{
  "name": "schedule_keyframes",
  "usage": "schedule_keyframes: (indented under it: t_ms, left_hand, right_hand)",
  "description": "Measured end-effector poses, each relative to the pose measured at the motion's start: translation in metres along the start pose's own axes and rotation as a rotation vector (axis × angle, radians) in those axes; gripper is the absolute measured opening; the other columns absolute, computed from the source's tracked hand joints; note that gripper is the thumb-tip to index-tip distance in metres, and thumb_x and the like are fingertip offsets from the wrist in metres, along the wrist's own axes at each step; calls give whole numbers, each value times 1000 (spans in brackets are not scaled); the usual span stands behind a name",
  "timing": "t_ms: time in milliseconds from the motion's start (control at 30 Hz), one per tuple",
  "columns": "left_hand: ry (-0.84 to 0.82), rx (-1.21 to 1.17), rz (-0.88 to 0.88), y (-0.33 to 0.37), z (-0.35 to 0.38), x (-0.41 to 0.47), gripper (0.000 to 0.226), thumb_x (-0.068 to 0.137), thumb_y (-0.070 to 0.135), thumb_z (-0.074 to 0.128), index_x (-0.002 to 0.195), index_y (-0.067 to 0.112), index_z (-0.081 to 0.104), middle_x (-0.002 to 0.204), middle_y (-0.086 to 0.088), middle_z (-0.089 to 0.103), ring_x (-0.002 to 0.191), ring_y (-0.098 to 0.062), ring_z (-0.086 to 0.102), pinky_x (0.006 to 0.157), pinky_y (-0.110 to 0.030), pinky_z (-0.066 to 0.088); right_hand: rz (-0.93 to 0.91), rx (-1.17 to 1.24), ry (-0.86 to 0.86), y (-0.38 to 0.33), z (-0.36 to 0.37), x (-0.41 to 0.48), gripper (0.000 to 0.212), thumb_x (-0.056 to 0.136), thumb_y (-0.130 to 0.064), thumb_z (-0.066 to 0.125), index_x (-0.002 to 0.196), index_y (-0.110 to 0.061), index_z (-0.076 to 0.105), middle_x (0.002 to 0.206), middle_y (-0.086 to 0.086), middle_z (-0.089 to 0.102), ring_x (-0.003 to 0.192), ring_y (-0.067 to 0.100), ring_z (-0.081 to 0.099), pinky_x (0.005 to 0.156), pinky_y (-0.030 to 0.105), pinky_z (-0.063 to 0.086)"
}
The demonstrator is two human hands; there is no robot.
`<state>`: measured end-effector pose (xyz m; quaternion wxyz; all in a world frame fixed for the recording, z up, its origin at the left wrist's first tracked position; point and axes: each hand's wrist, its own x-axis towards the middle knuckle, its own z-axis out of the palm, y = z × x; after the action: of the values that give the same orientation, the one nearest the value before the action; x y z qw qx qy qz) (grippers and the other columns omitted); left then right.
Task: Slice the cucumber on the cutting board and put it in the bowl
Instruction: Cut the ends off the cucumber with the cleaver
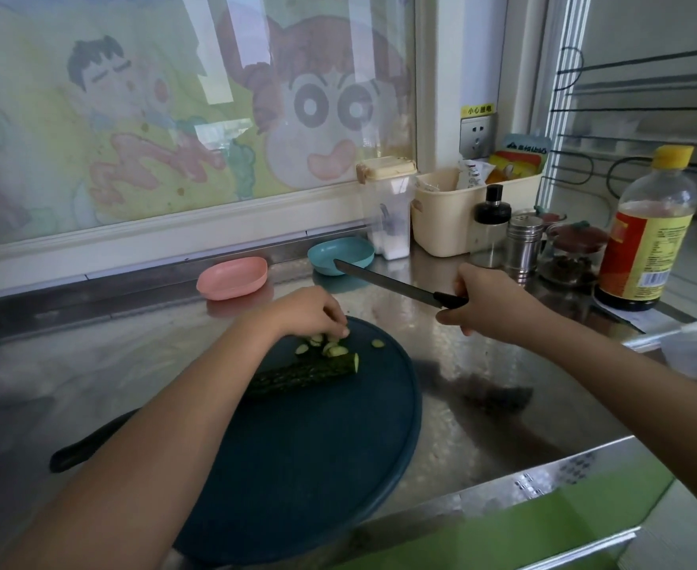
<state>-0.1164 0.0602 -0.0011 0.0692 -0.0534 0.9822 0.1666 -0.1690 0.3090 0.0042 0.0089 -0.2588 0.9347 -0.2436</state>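
We work at the steel counter, with the round cutting board at its front edge. The uncut cucumber lies mid-board. Our right hand grips the knife, whose tip reaches the blue bowl near the back edge, beside a pink bowl. Our left hand curls its fingers around slices at the board's far edge.

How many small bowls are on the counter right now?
2. The pink bowl sits beyond the cutting board; the teal bowl is to its right, behind the knife tip.
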Motion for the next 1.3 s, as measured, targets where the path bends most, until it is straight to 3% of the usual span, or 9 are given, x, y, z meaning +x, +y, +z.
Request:
schedule_keyframes:
  t_ms: [133,367,567,667,833,900,1000,1133,1300]
  left_hand:
    - [88,-85,86,7,4,-5,33,86,41,65,112,23,67,110,9,64,100,-5,56,85,-19,40]
    - [19,-5,185,23,23,6,8,80,23,73,84,26,66,93,13,63,93,-6,57,80,-20,41]
    - [152,-29,92,0,11,4,14,87,23,67,97,20,75,107,5,69,97,-8,58,81,-21,38]
    - [231,-79,107,-5,4,-10,15,87,24,67,98,17,75,115,3,67,103,-10,58,92,-27,42]
    - [341,-168,45,-16,-8,-51,16,76,34,76,70,21,72,86,9,69,79,-5,61,75,-23,46]
    - [260,-172,26,-22,-5,-70,23,74,45,74,78,22,72,83,9,69,79,-5,62,74,-23,48]
    - [122,-150,35,-34,14,-97,32,73,44,76,101,33,65,104,13,65,95,-1,59,87,-22,47]
    - [226,-93,97,-38,38,-114,38,86,27,68,121,34,56,127,16,54,117,-2,49,102,-26,40]
    - [231,-91,142,-28,45,-125,37,89,25,64,123,36,55,124,15,53,116,-2,47,98,-24,38]
  right_hand:
    - [4,23,-11,0,1,2,31,79,-28,72,82,-15,44,61,-2,64,56,6,56,49,24,36]
    - [15,78,-8,3,2,3,29,79,-27,72,83,-13,46,58,-2,65,54,6,54,51,24,38]
    - [33,79,-42,8,3,2,29,80,-27,72,85,-14,47,58,-2,65,52,7,55,48,24,40]
    - [22,91,-58,7,4,0,27,80,-30,72,85,-16,49,56,-2,65,48,8,54,46,24,41]
    - [-88,79,-64,1,3,-9,18,86,-32,67,77,-21,56,65,-1,64,51,12,55,45,24,45]
    - [-138,48,-46,-1,1,-12,21,89,-31,63,71,-25,53,64,2,59,50,14,55,44,24,43]
    - [-194,-9,-19,2,0,-17,22,92,-33,57,72,-31,49,67,3,60,56,17,61,52,32,49]
    - [-246,-60,36,2,0,-21,19,94,-37,50,80,-24,49,67,0,56,59,15,57,52,33,45]
    - [-249,-89,21,-5,-1,-23,34,94,-44,48,72,-18,54,64,4,57,58,17,55,55,34,41]
